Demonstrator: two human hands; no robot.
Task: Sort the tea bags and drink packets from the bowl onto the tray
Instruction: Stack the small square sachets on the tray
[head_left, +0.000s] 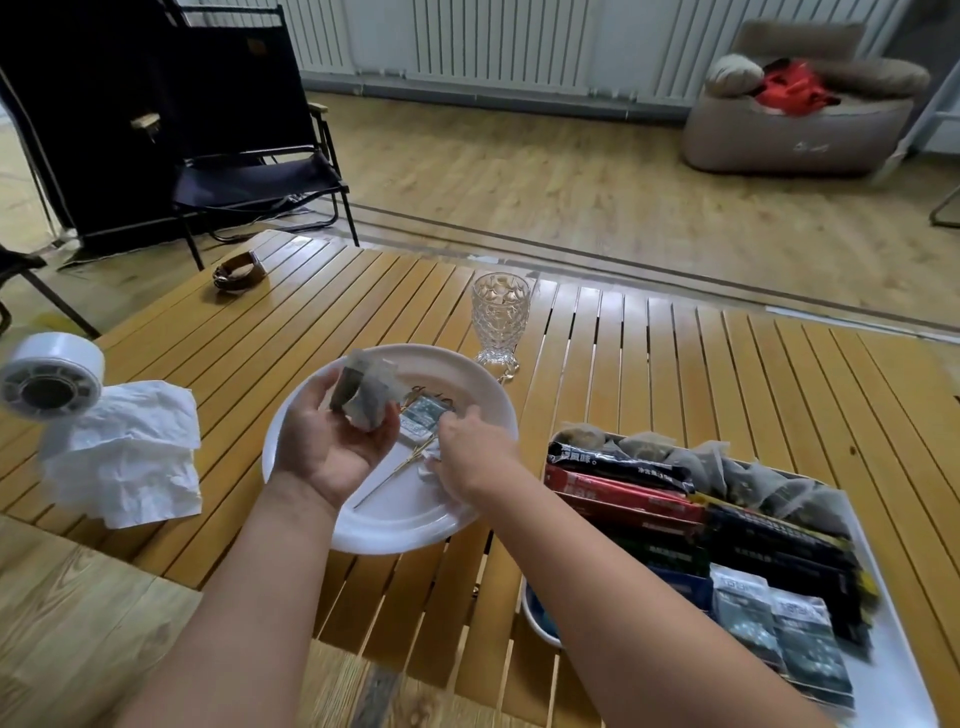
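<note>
From the head camera, a shallow white round bowl (395, 525) sits near the middle of the slatted wooden table (675, 364), toward its near edge. Over the bowl, the left hand (332, 441) lies palm up, fingers curled round a small bundle of translucent mesh tea bags (366, 397). The right hand (470, 449) reaches into the bowl's right half, fingertips pinching at a grey-green square packet (423, 418) (how firmly it is held, I cannot tell). A white rectangular tray (904, 670) at the table's near right corner carries rows of dark and red stick packets (649, 499) with more mesh bags along its far side. A clear cut-glass tumbler (501, 314) stands just beyond the bowl.
</note>
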